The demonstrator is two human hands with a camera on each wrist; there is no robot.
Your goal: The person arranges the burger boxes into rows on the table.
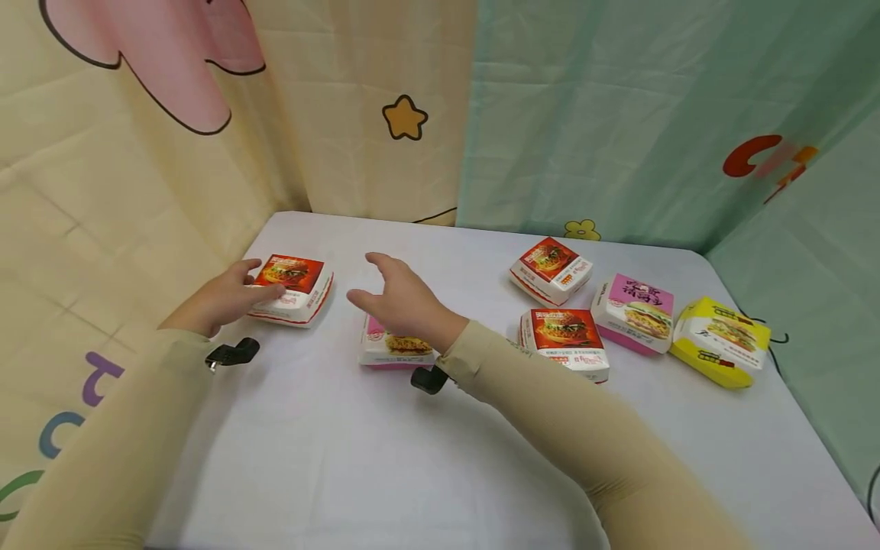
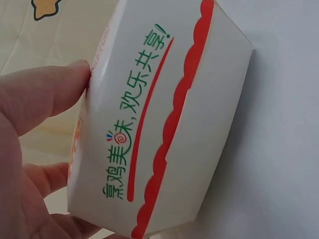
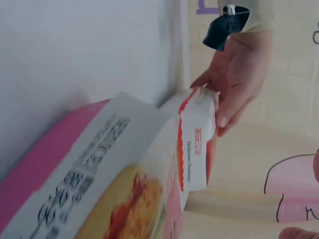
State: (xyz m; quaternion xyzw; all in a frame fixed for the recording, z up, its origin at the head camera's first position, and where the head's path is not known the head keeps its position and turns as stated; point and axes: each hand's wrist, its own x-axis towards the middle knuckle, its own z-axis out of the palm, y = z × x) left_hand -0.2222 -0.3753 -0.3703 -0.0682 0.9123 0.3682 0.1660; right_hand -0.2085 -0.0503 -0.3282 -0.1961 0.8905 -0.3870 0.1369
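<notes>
At the table's far left, my left hand [image 1: 221, 299] holds a red-and-white burger box [image 1: 297, 271] by its left side. Its thumb lies on the box's lid, and in the left wrist view its other fingers [image 2: 47, 179] bend along the box's side. My right hand [image 1: 411, 307] hovers over a pink-and-white burger box [image 1: 395, 357], thumb and fingers spread apart with nothing between them. Part of that box's lid is hidden by the hand. The right wrist view shows the pink-and-white box [image 3: 104, 164] up close, beside the red-and-white one [image 3: 194, 149].
On the right stand two more red-and-white burger boxes [image 1: 550, 271], a purple-and-white box [image 1: 634, 313] and a yellow box [image 1: 720, 342]. The white-covered table [image 1: 330, 451] meets printed curtains [image 1: 385, 176] at the back and sides. A thin dark cable [image 1: 775, 359] runs by the right edge.
</notes>
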